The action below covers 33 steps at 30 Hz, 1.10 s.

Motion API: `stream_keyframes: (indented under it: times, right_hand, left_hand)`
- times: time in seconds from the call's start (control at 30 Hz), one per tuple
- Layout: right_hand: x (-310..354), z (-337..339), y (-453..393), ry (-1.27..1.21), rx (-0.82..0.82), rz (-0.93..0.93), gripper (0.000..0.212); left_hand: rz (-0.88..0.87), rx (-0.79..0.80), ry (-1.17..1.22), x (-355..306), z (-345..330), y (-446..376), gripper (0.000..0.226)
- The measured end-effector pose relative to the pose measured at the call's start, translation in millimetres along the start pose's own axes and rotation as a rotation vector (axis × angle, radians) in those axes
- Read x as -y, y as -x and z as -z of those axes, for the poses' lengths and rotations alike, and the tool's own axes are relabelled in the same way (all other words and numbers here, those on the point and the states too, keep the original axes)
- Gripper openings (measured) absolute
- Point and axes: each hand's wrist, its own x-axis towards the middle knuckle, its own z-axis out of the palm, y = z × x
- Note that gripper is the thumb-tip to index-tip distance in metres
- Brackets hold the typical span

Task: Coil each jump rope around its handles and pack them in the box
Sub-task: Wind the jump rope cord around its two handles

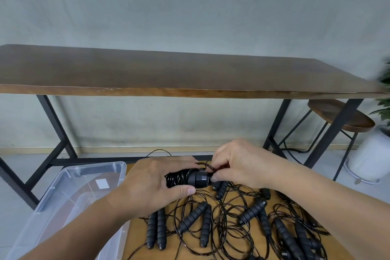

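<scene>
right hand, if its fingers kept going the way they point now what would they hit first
The right hand points left, fingertips pinching the rope end at the cap of the coiled jump rope. Going on, it would meet that cap at once, then the left hand gripping the bundle. Depth looks close, so contact seems immediate.

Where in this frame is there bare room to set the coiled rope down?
The clear plastic box at left looks mostly bare inside. The small wooden table is crowded with loose jump ropes; only a strip beside the leftmost handle pair shows bare wood.
</scene>
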Motion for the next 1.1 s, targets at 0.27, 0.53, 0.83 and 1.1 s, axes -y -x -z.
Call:
stream_keyframes:
  times: [0.27, 0.53, 0.83, 1.1]
  right_hand:
    - [4, -2, 2, -0.055, 0.219, -0.068, 0.033]
    - [-9, -5, -4, -0.705, 0.012, -0.296, 0.013]
    - [-2, -16, -6, -0.659, -0.169, -0.33, 0.023]
    - [-3, -6, -4, -0.12, -0.015, -0.151, 0.032]
  left_hand:
    - [0.007, 0.044, -0.058, 3, -3, 4, 0.055]
    - [0.014, -0.029, -0.151, 0, 2, 4, 0.05]
    - [0.03, -0.035, -0.187, 2, 1, 6, 0.053]
    - [-0.002, 0.011, -0.136, -3, 0, 8, 0.047]
